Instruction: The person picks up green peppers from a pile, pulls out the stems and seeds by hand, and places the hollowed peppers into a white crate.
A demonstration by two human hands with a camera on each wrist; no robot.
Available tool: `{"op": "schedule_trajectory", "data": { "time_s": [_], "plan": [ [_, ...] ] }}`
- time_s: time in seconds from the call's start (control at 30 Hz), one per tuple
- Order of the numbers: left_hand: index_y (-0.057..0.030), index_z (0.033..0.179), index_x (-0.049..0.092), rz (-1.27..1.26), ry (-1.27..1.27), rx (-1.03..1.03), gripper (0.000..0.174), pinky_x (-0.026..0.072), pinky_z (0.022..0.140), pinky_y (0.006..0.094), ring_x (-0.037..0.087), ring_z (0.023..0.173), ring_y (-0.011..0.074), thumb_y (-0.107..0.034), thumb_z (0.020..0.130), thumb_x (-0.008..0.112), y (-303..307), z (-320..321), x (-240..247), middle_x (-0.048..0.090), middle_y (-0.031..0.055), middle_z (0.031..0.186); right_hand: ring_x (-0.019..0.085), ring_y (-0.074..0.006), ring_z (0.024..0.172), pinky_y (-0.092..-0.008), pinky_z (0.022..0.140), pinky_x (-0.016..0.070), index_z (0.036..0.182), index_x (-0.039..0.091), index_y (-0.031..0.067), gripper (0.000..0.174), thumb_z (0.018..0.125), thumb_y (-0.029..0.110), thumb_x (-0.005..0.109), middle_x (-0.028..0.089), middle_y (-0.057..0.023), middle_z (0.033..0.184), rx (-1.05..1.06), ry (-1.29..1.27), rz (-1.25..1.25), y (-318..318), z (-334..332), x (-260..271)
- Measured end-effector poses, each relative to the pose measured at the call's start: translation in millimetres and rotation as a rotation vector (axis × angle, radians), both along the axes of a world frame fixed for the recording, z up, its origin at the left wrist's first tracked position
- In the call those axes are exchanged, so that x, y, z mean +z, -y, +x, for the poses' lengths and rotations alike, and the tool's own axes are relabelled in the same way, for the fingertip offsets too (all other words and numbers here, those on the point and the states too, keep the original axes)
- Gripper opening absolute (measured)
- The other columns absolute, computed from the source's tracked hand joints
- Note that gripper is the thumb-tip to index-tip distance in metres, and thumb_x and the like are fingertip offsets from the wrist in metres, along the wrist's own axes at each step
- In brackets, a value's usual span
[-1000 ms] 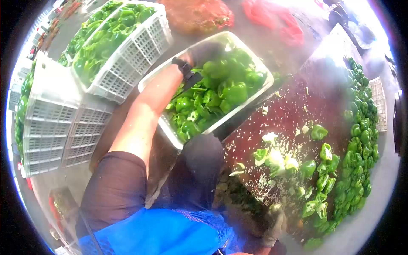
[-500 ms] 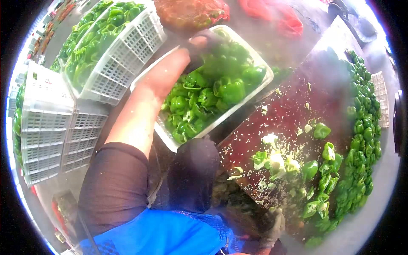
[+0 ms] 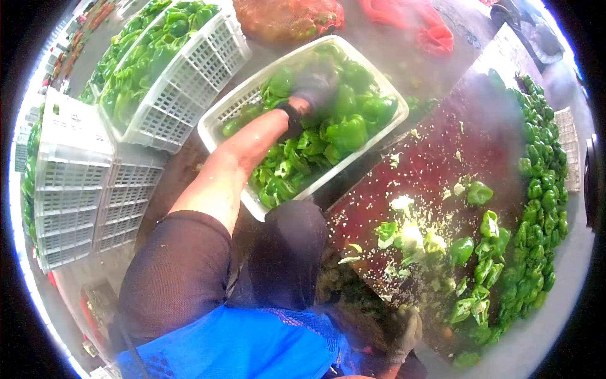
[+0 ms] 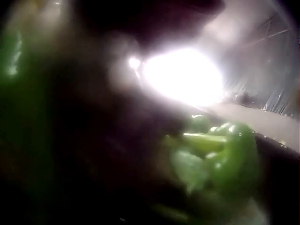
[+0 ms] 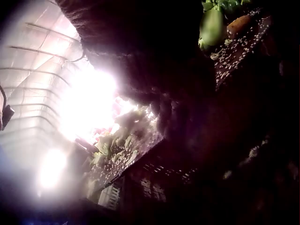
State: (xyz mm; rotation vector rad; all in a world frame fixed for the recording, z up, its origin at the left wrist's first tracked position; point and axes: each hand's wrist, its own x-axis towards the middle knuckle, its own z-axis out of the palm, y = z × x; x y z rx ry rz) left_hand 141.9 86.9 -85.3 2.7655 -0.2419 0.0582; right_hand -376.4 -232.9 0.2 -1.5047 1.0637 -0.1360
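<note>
My left hand (image 3: 315,88), in a dark glove with a black band at the wrist, is over and among green bell peppers (image 3: 347,132) in a white plastic crate (image 3: 341,172). Blur and haze hide its fingers, and I cannot tell whether they grip a pepper. A glossy pepper (image 4: 234,154) shows close by in the left wrist view, beside the dark glove. My right hand (image 3: 407,335), gloved, rests low at the near edge of a dark red board (image 3: 435,164), with no object visible in it. The right wrist view is mostly dark.
Seeds and pale cores (image 3: 410,237) litter the board, with a few loose peppers (image 3: 461,251). A long row of peppers (image 3: 536,208) lines its right side. White crates (image 3: 183,82) filled with peppers stand at left. Red mesh sacks (image 3: 290,18) lie beyond the middle crate.
My left hand has moved from the far left end of the crate rightward to its middle. More peppers now show at the crate's left side. The right hand has barely moved.
</note>
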Motion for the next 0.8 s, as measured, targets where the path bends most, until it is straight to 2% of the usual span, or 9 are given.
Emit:
{"op": "schedule_trajectory", "data": {
  "time_s": [0.1, 0.17, 0.37, 0.4, 0.47, 0.57, 0.63, 0.67, 0.8],
  "plan": [
    [-0.0180, 0.152, 0.021, 0.070, 0.231, 0.038, 0.069, 0.0141, 0.113, 0.0569, 0.025, 0.141, 0.0393, -0.049, 0.094, 0.041, 1, -7, -43, 0.023, 0.0239, 0.153, 0.062, -0.0190, 0.086, -0.0311, 0.073, 0.0526, 0.115, 0.059, -0.0037, 0.035, 0.098, 0.026, 0.051, 0.064, -0.0108, 0.096, -0.015, -0.015, 0.064, 0, 4, 4],
    [-0.0169, 0.152, 0.017, 0.070, 0.148, 0.033, 0.072, 0.0122, 0.114, 0.0582, 0.022, 0.143, 0.0386, -0.050, 0.093, 0.041, 2, 1, -31, 0.021, 0.0240, 0.154, 0.062, -0.0196, 0.085, -0.0312, 0.073, 0.0522, 0.117, 0.058, -0.0041, 0.037, 0.098, 0.027, 0.051, 0.064, -0.0112, 0.095, 0.065, 0.013, 0.056, 26, -19, -30],
    [-0.0163, 0.152, 0.017, 0.062, 0.074, 0.092, 0.074, 0.0112, 0.114, 0.0594, 0.022, 0.142, 0.0407, -0.052, 0.092, 0.041, 21, 1, -22, 0.023, 0.0213, 0.154, 0.062, -0.0226, 0.084, -0.0328, 0.075, 0.0522, 0.120, 0.056, -0.0044, 0.037, 0.099, 0.026, 0.049, 0.064, -0.0144, 0.097, 0.024, 0.054, -0.021, 14, -29, -13],
    [-0.0154, 0.152, 0.021, 0.021, 0.107, 0.052, 0.071, 0.0143, 0.114, 0.0556, 0.028, 0.141, 0.0361, -0.053, 0.094, 0.038, 15, 2, -24, 0.030, 0.0193, 0.152, 0.063, -0.0231, 0.084, -0.0332, 0.076, 0.0522, 0.120, 0.056, -0.0043, 0.037, 0.099, 0.026, 0.049, 0.064, -0.0149, 0.097, 0.027, 0.061, -0.031, 16, -31, -15],
    [-0.0141, 0.150, 0.026, -0.515, -0.299, -0.072, 0.068, 0.0175, 0.114, 0.0530, 0.031, 0.140, 0.0321, -0.054, 0.095, 0.036, -7, 24, -7, 0.034, 0.0191, 0.150, 0.063, -0.0233, 0.085, -0.0340, 0.075, 0.0531, 0.120, 0.056, -0.0042, 0.037, 0.099, 0.025, 0.050, 0.064, -0.0155, 0.099, 0.037, 0.049, -0.045, 16, -31, -7],
    [-0.0173, 0.145, 0.038, -0.438, -0.264, -0.028, 0.063, 0.0233, 0.112, 0.0510, 0.036, 0.138, 0.0270, -0.057, 0.097, 0.031, -30, 40, 9, 0.041, 0.0178, 0.146, 0.063, -0.0237, 0.085, -0.0346, 0.073, 0.0544, 0.120, 0.056, -0.0044, 0.037, 0.098, 0.024, 0.050, 0.064, -0.0161, 0.099, 0.036, 0.044, -0.099, 21, -41, -8],
    [-0.0205, 0.145, 0.039, 0.039, 0.277, 0.027, 0.062, 0.0242, 0.111, 0.0528, 0.036, 0.137, 0.0284, -0.059, 0.097, 0.031, -35, 33, -13, 0.041, 0.0173, 0.145, 0.064, -0.0238, 0.084, -0.0345, 0.072, 0.0551, 0.120, 0.056, -0.0046, 0.036, 0.098, 0.024, 0.050, 0.065, -0.0162, 0.098, 0.016, 0.049, -0.113, 21, -42, -9],
    [-0.0254, 0.149, 0.031, 0.016, 0.248, -0.153, 0.069, 0.0228, 0.112, 0.0536, 0.031, 0.140, 0.0301, -0.065, 0.093, 0.034, -32, 14, 0, 0.035, 0.0167, 0.150, 0.064, -0.0238, 0.083, -0.0343, 0.071, 0.0552, 0.119, 0.056, -0.0046, 0.036, 0.098, 0.024, 0.050, 0.065, -0.0162, 0.097, -0.007, 0.051, -0.104, 17, -39, -6],
    [-0.0258, 0.151, 0.024, 0.127, 0.208, -0.177, 0.086, 0.0152, 0.114, 0.0574, 0.014, 0.145, 0.0361, -0.078, 0.083, 0.031, 18, -11, -31, 0.016, 0.0139, 0.158, 0.064, -0.0243, 0.083, -0.0346, 0.073, 0.0551, 0.119, 0.056, -0.0051, 0.037, 0.098, 0.024, 0.049, 0.065, -0.0164, 0.095, 0.044, 0.035, -0.145, 2, -17, 15]
  ]
}}
